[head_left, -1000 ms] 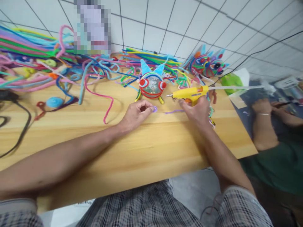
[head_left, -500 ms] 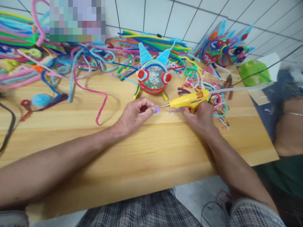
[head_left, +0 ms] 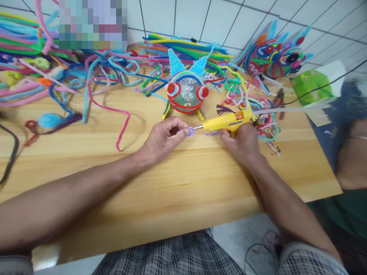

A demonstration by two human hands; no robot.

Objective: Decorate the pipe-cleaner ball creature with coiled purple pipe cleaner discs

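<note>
Between thumb and fingers, my left hand (head_left: 169, 136) pinches a small purple coil (head_left: 191, 132), which looks like rolled pipe cleaner. My right hand (head_left: 243, 140) is wrapped round the handle of a yellow hot glue gun (head_left: 222, 121). Its metal nozzle points left and meets the coil's edge or lies just over it; I cannot tell which. A clear glue stick (head_left: 286, 110) juts from the gun's back. Just behind my hands stands a round, clear figure (head_left: 187, 93) with blue pointed ears, red-and-white eyes and yellow feet.
Long pipe cleaners (head_left: 186, 47) lie heaped along the tiled wall. Loose pieces (head_left: 265, 122) and pliers (head_left: 279, 101) are on the right. Two decorated figures (head_left: 275, 57) stand at the back right. A black cord (head_left: 329, 80) crosses there. Another person's arm (head_left: 351, 156) is at the right.
The glue gun has moved slightly left, bringing its nozzle to the purple coil. My left hand keeps its pinch in nearly the same place. The view has shifted a little.
</note>
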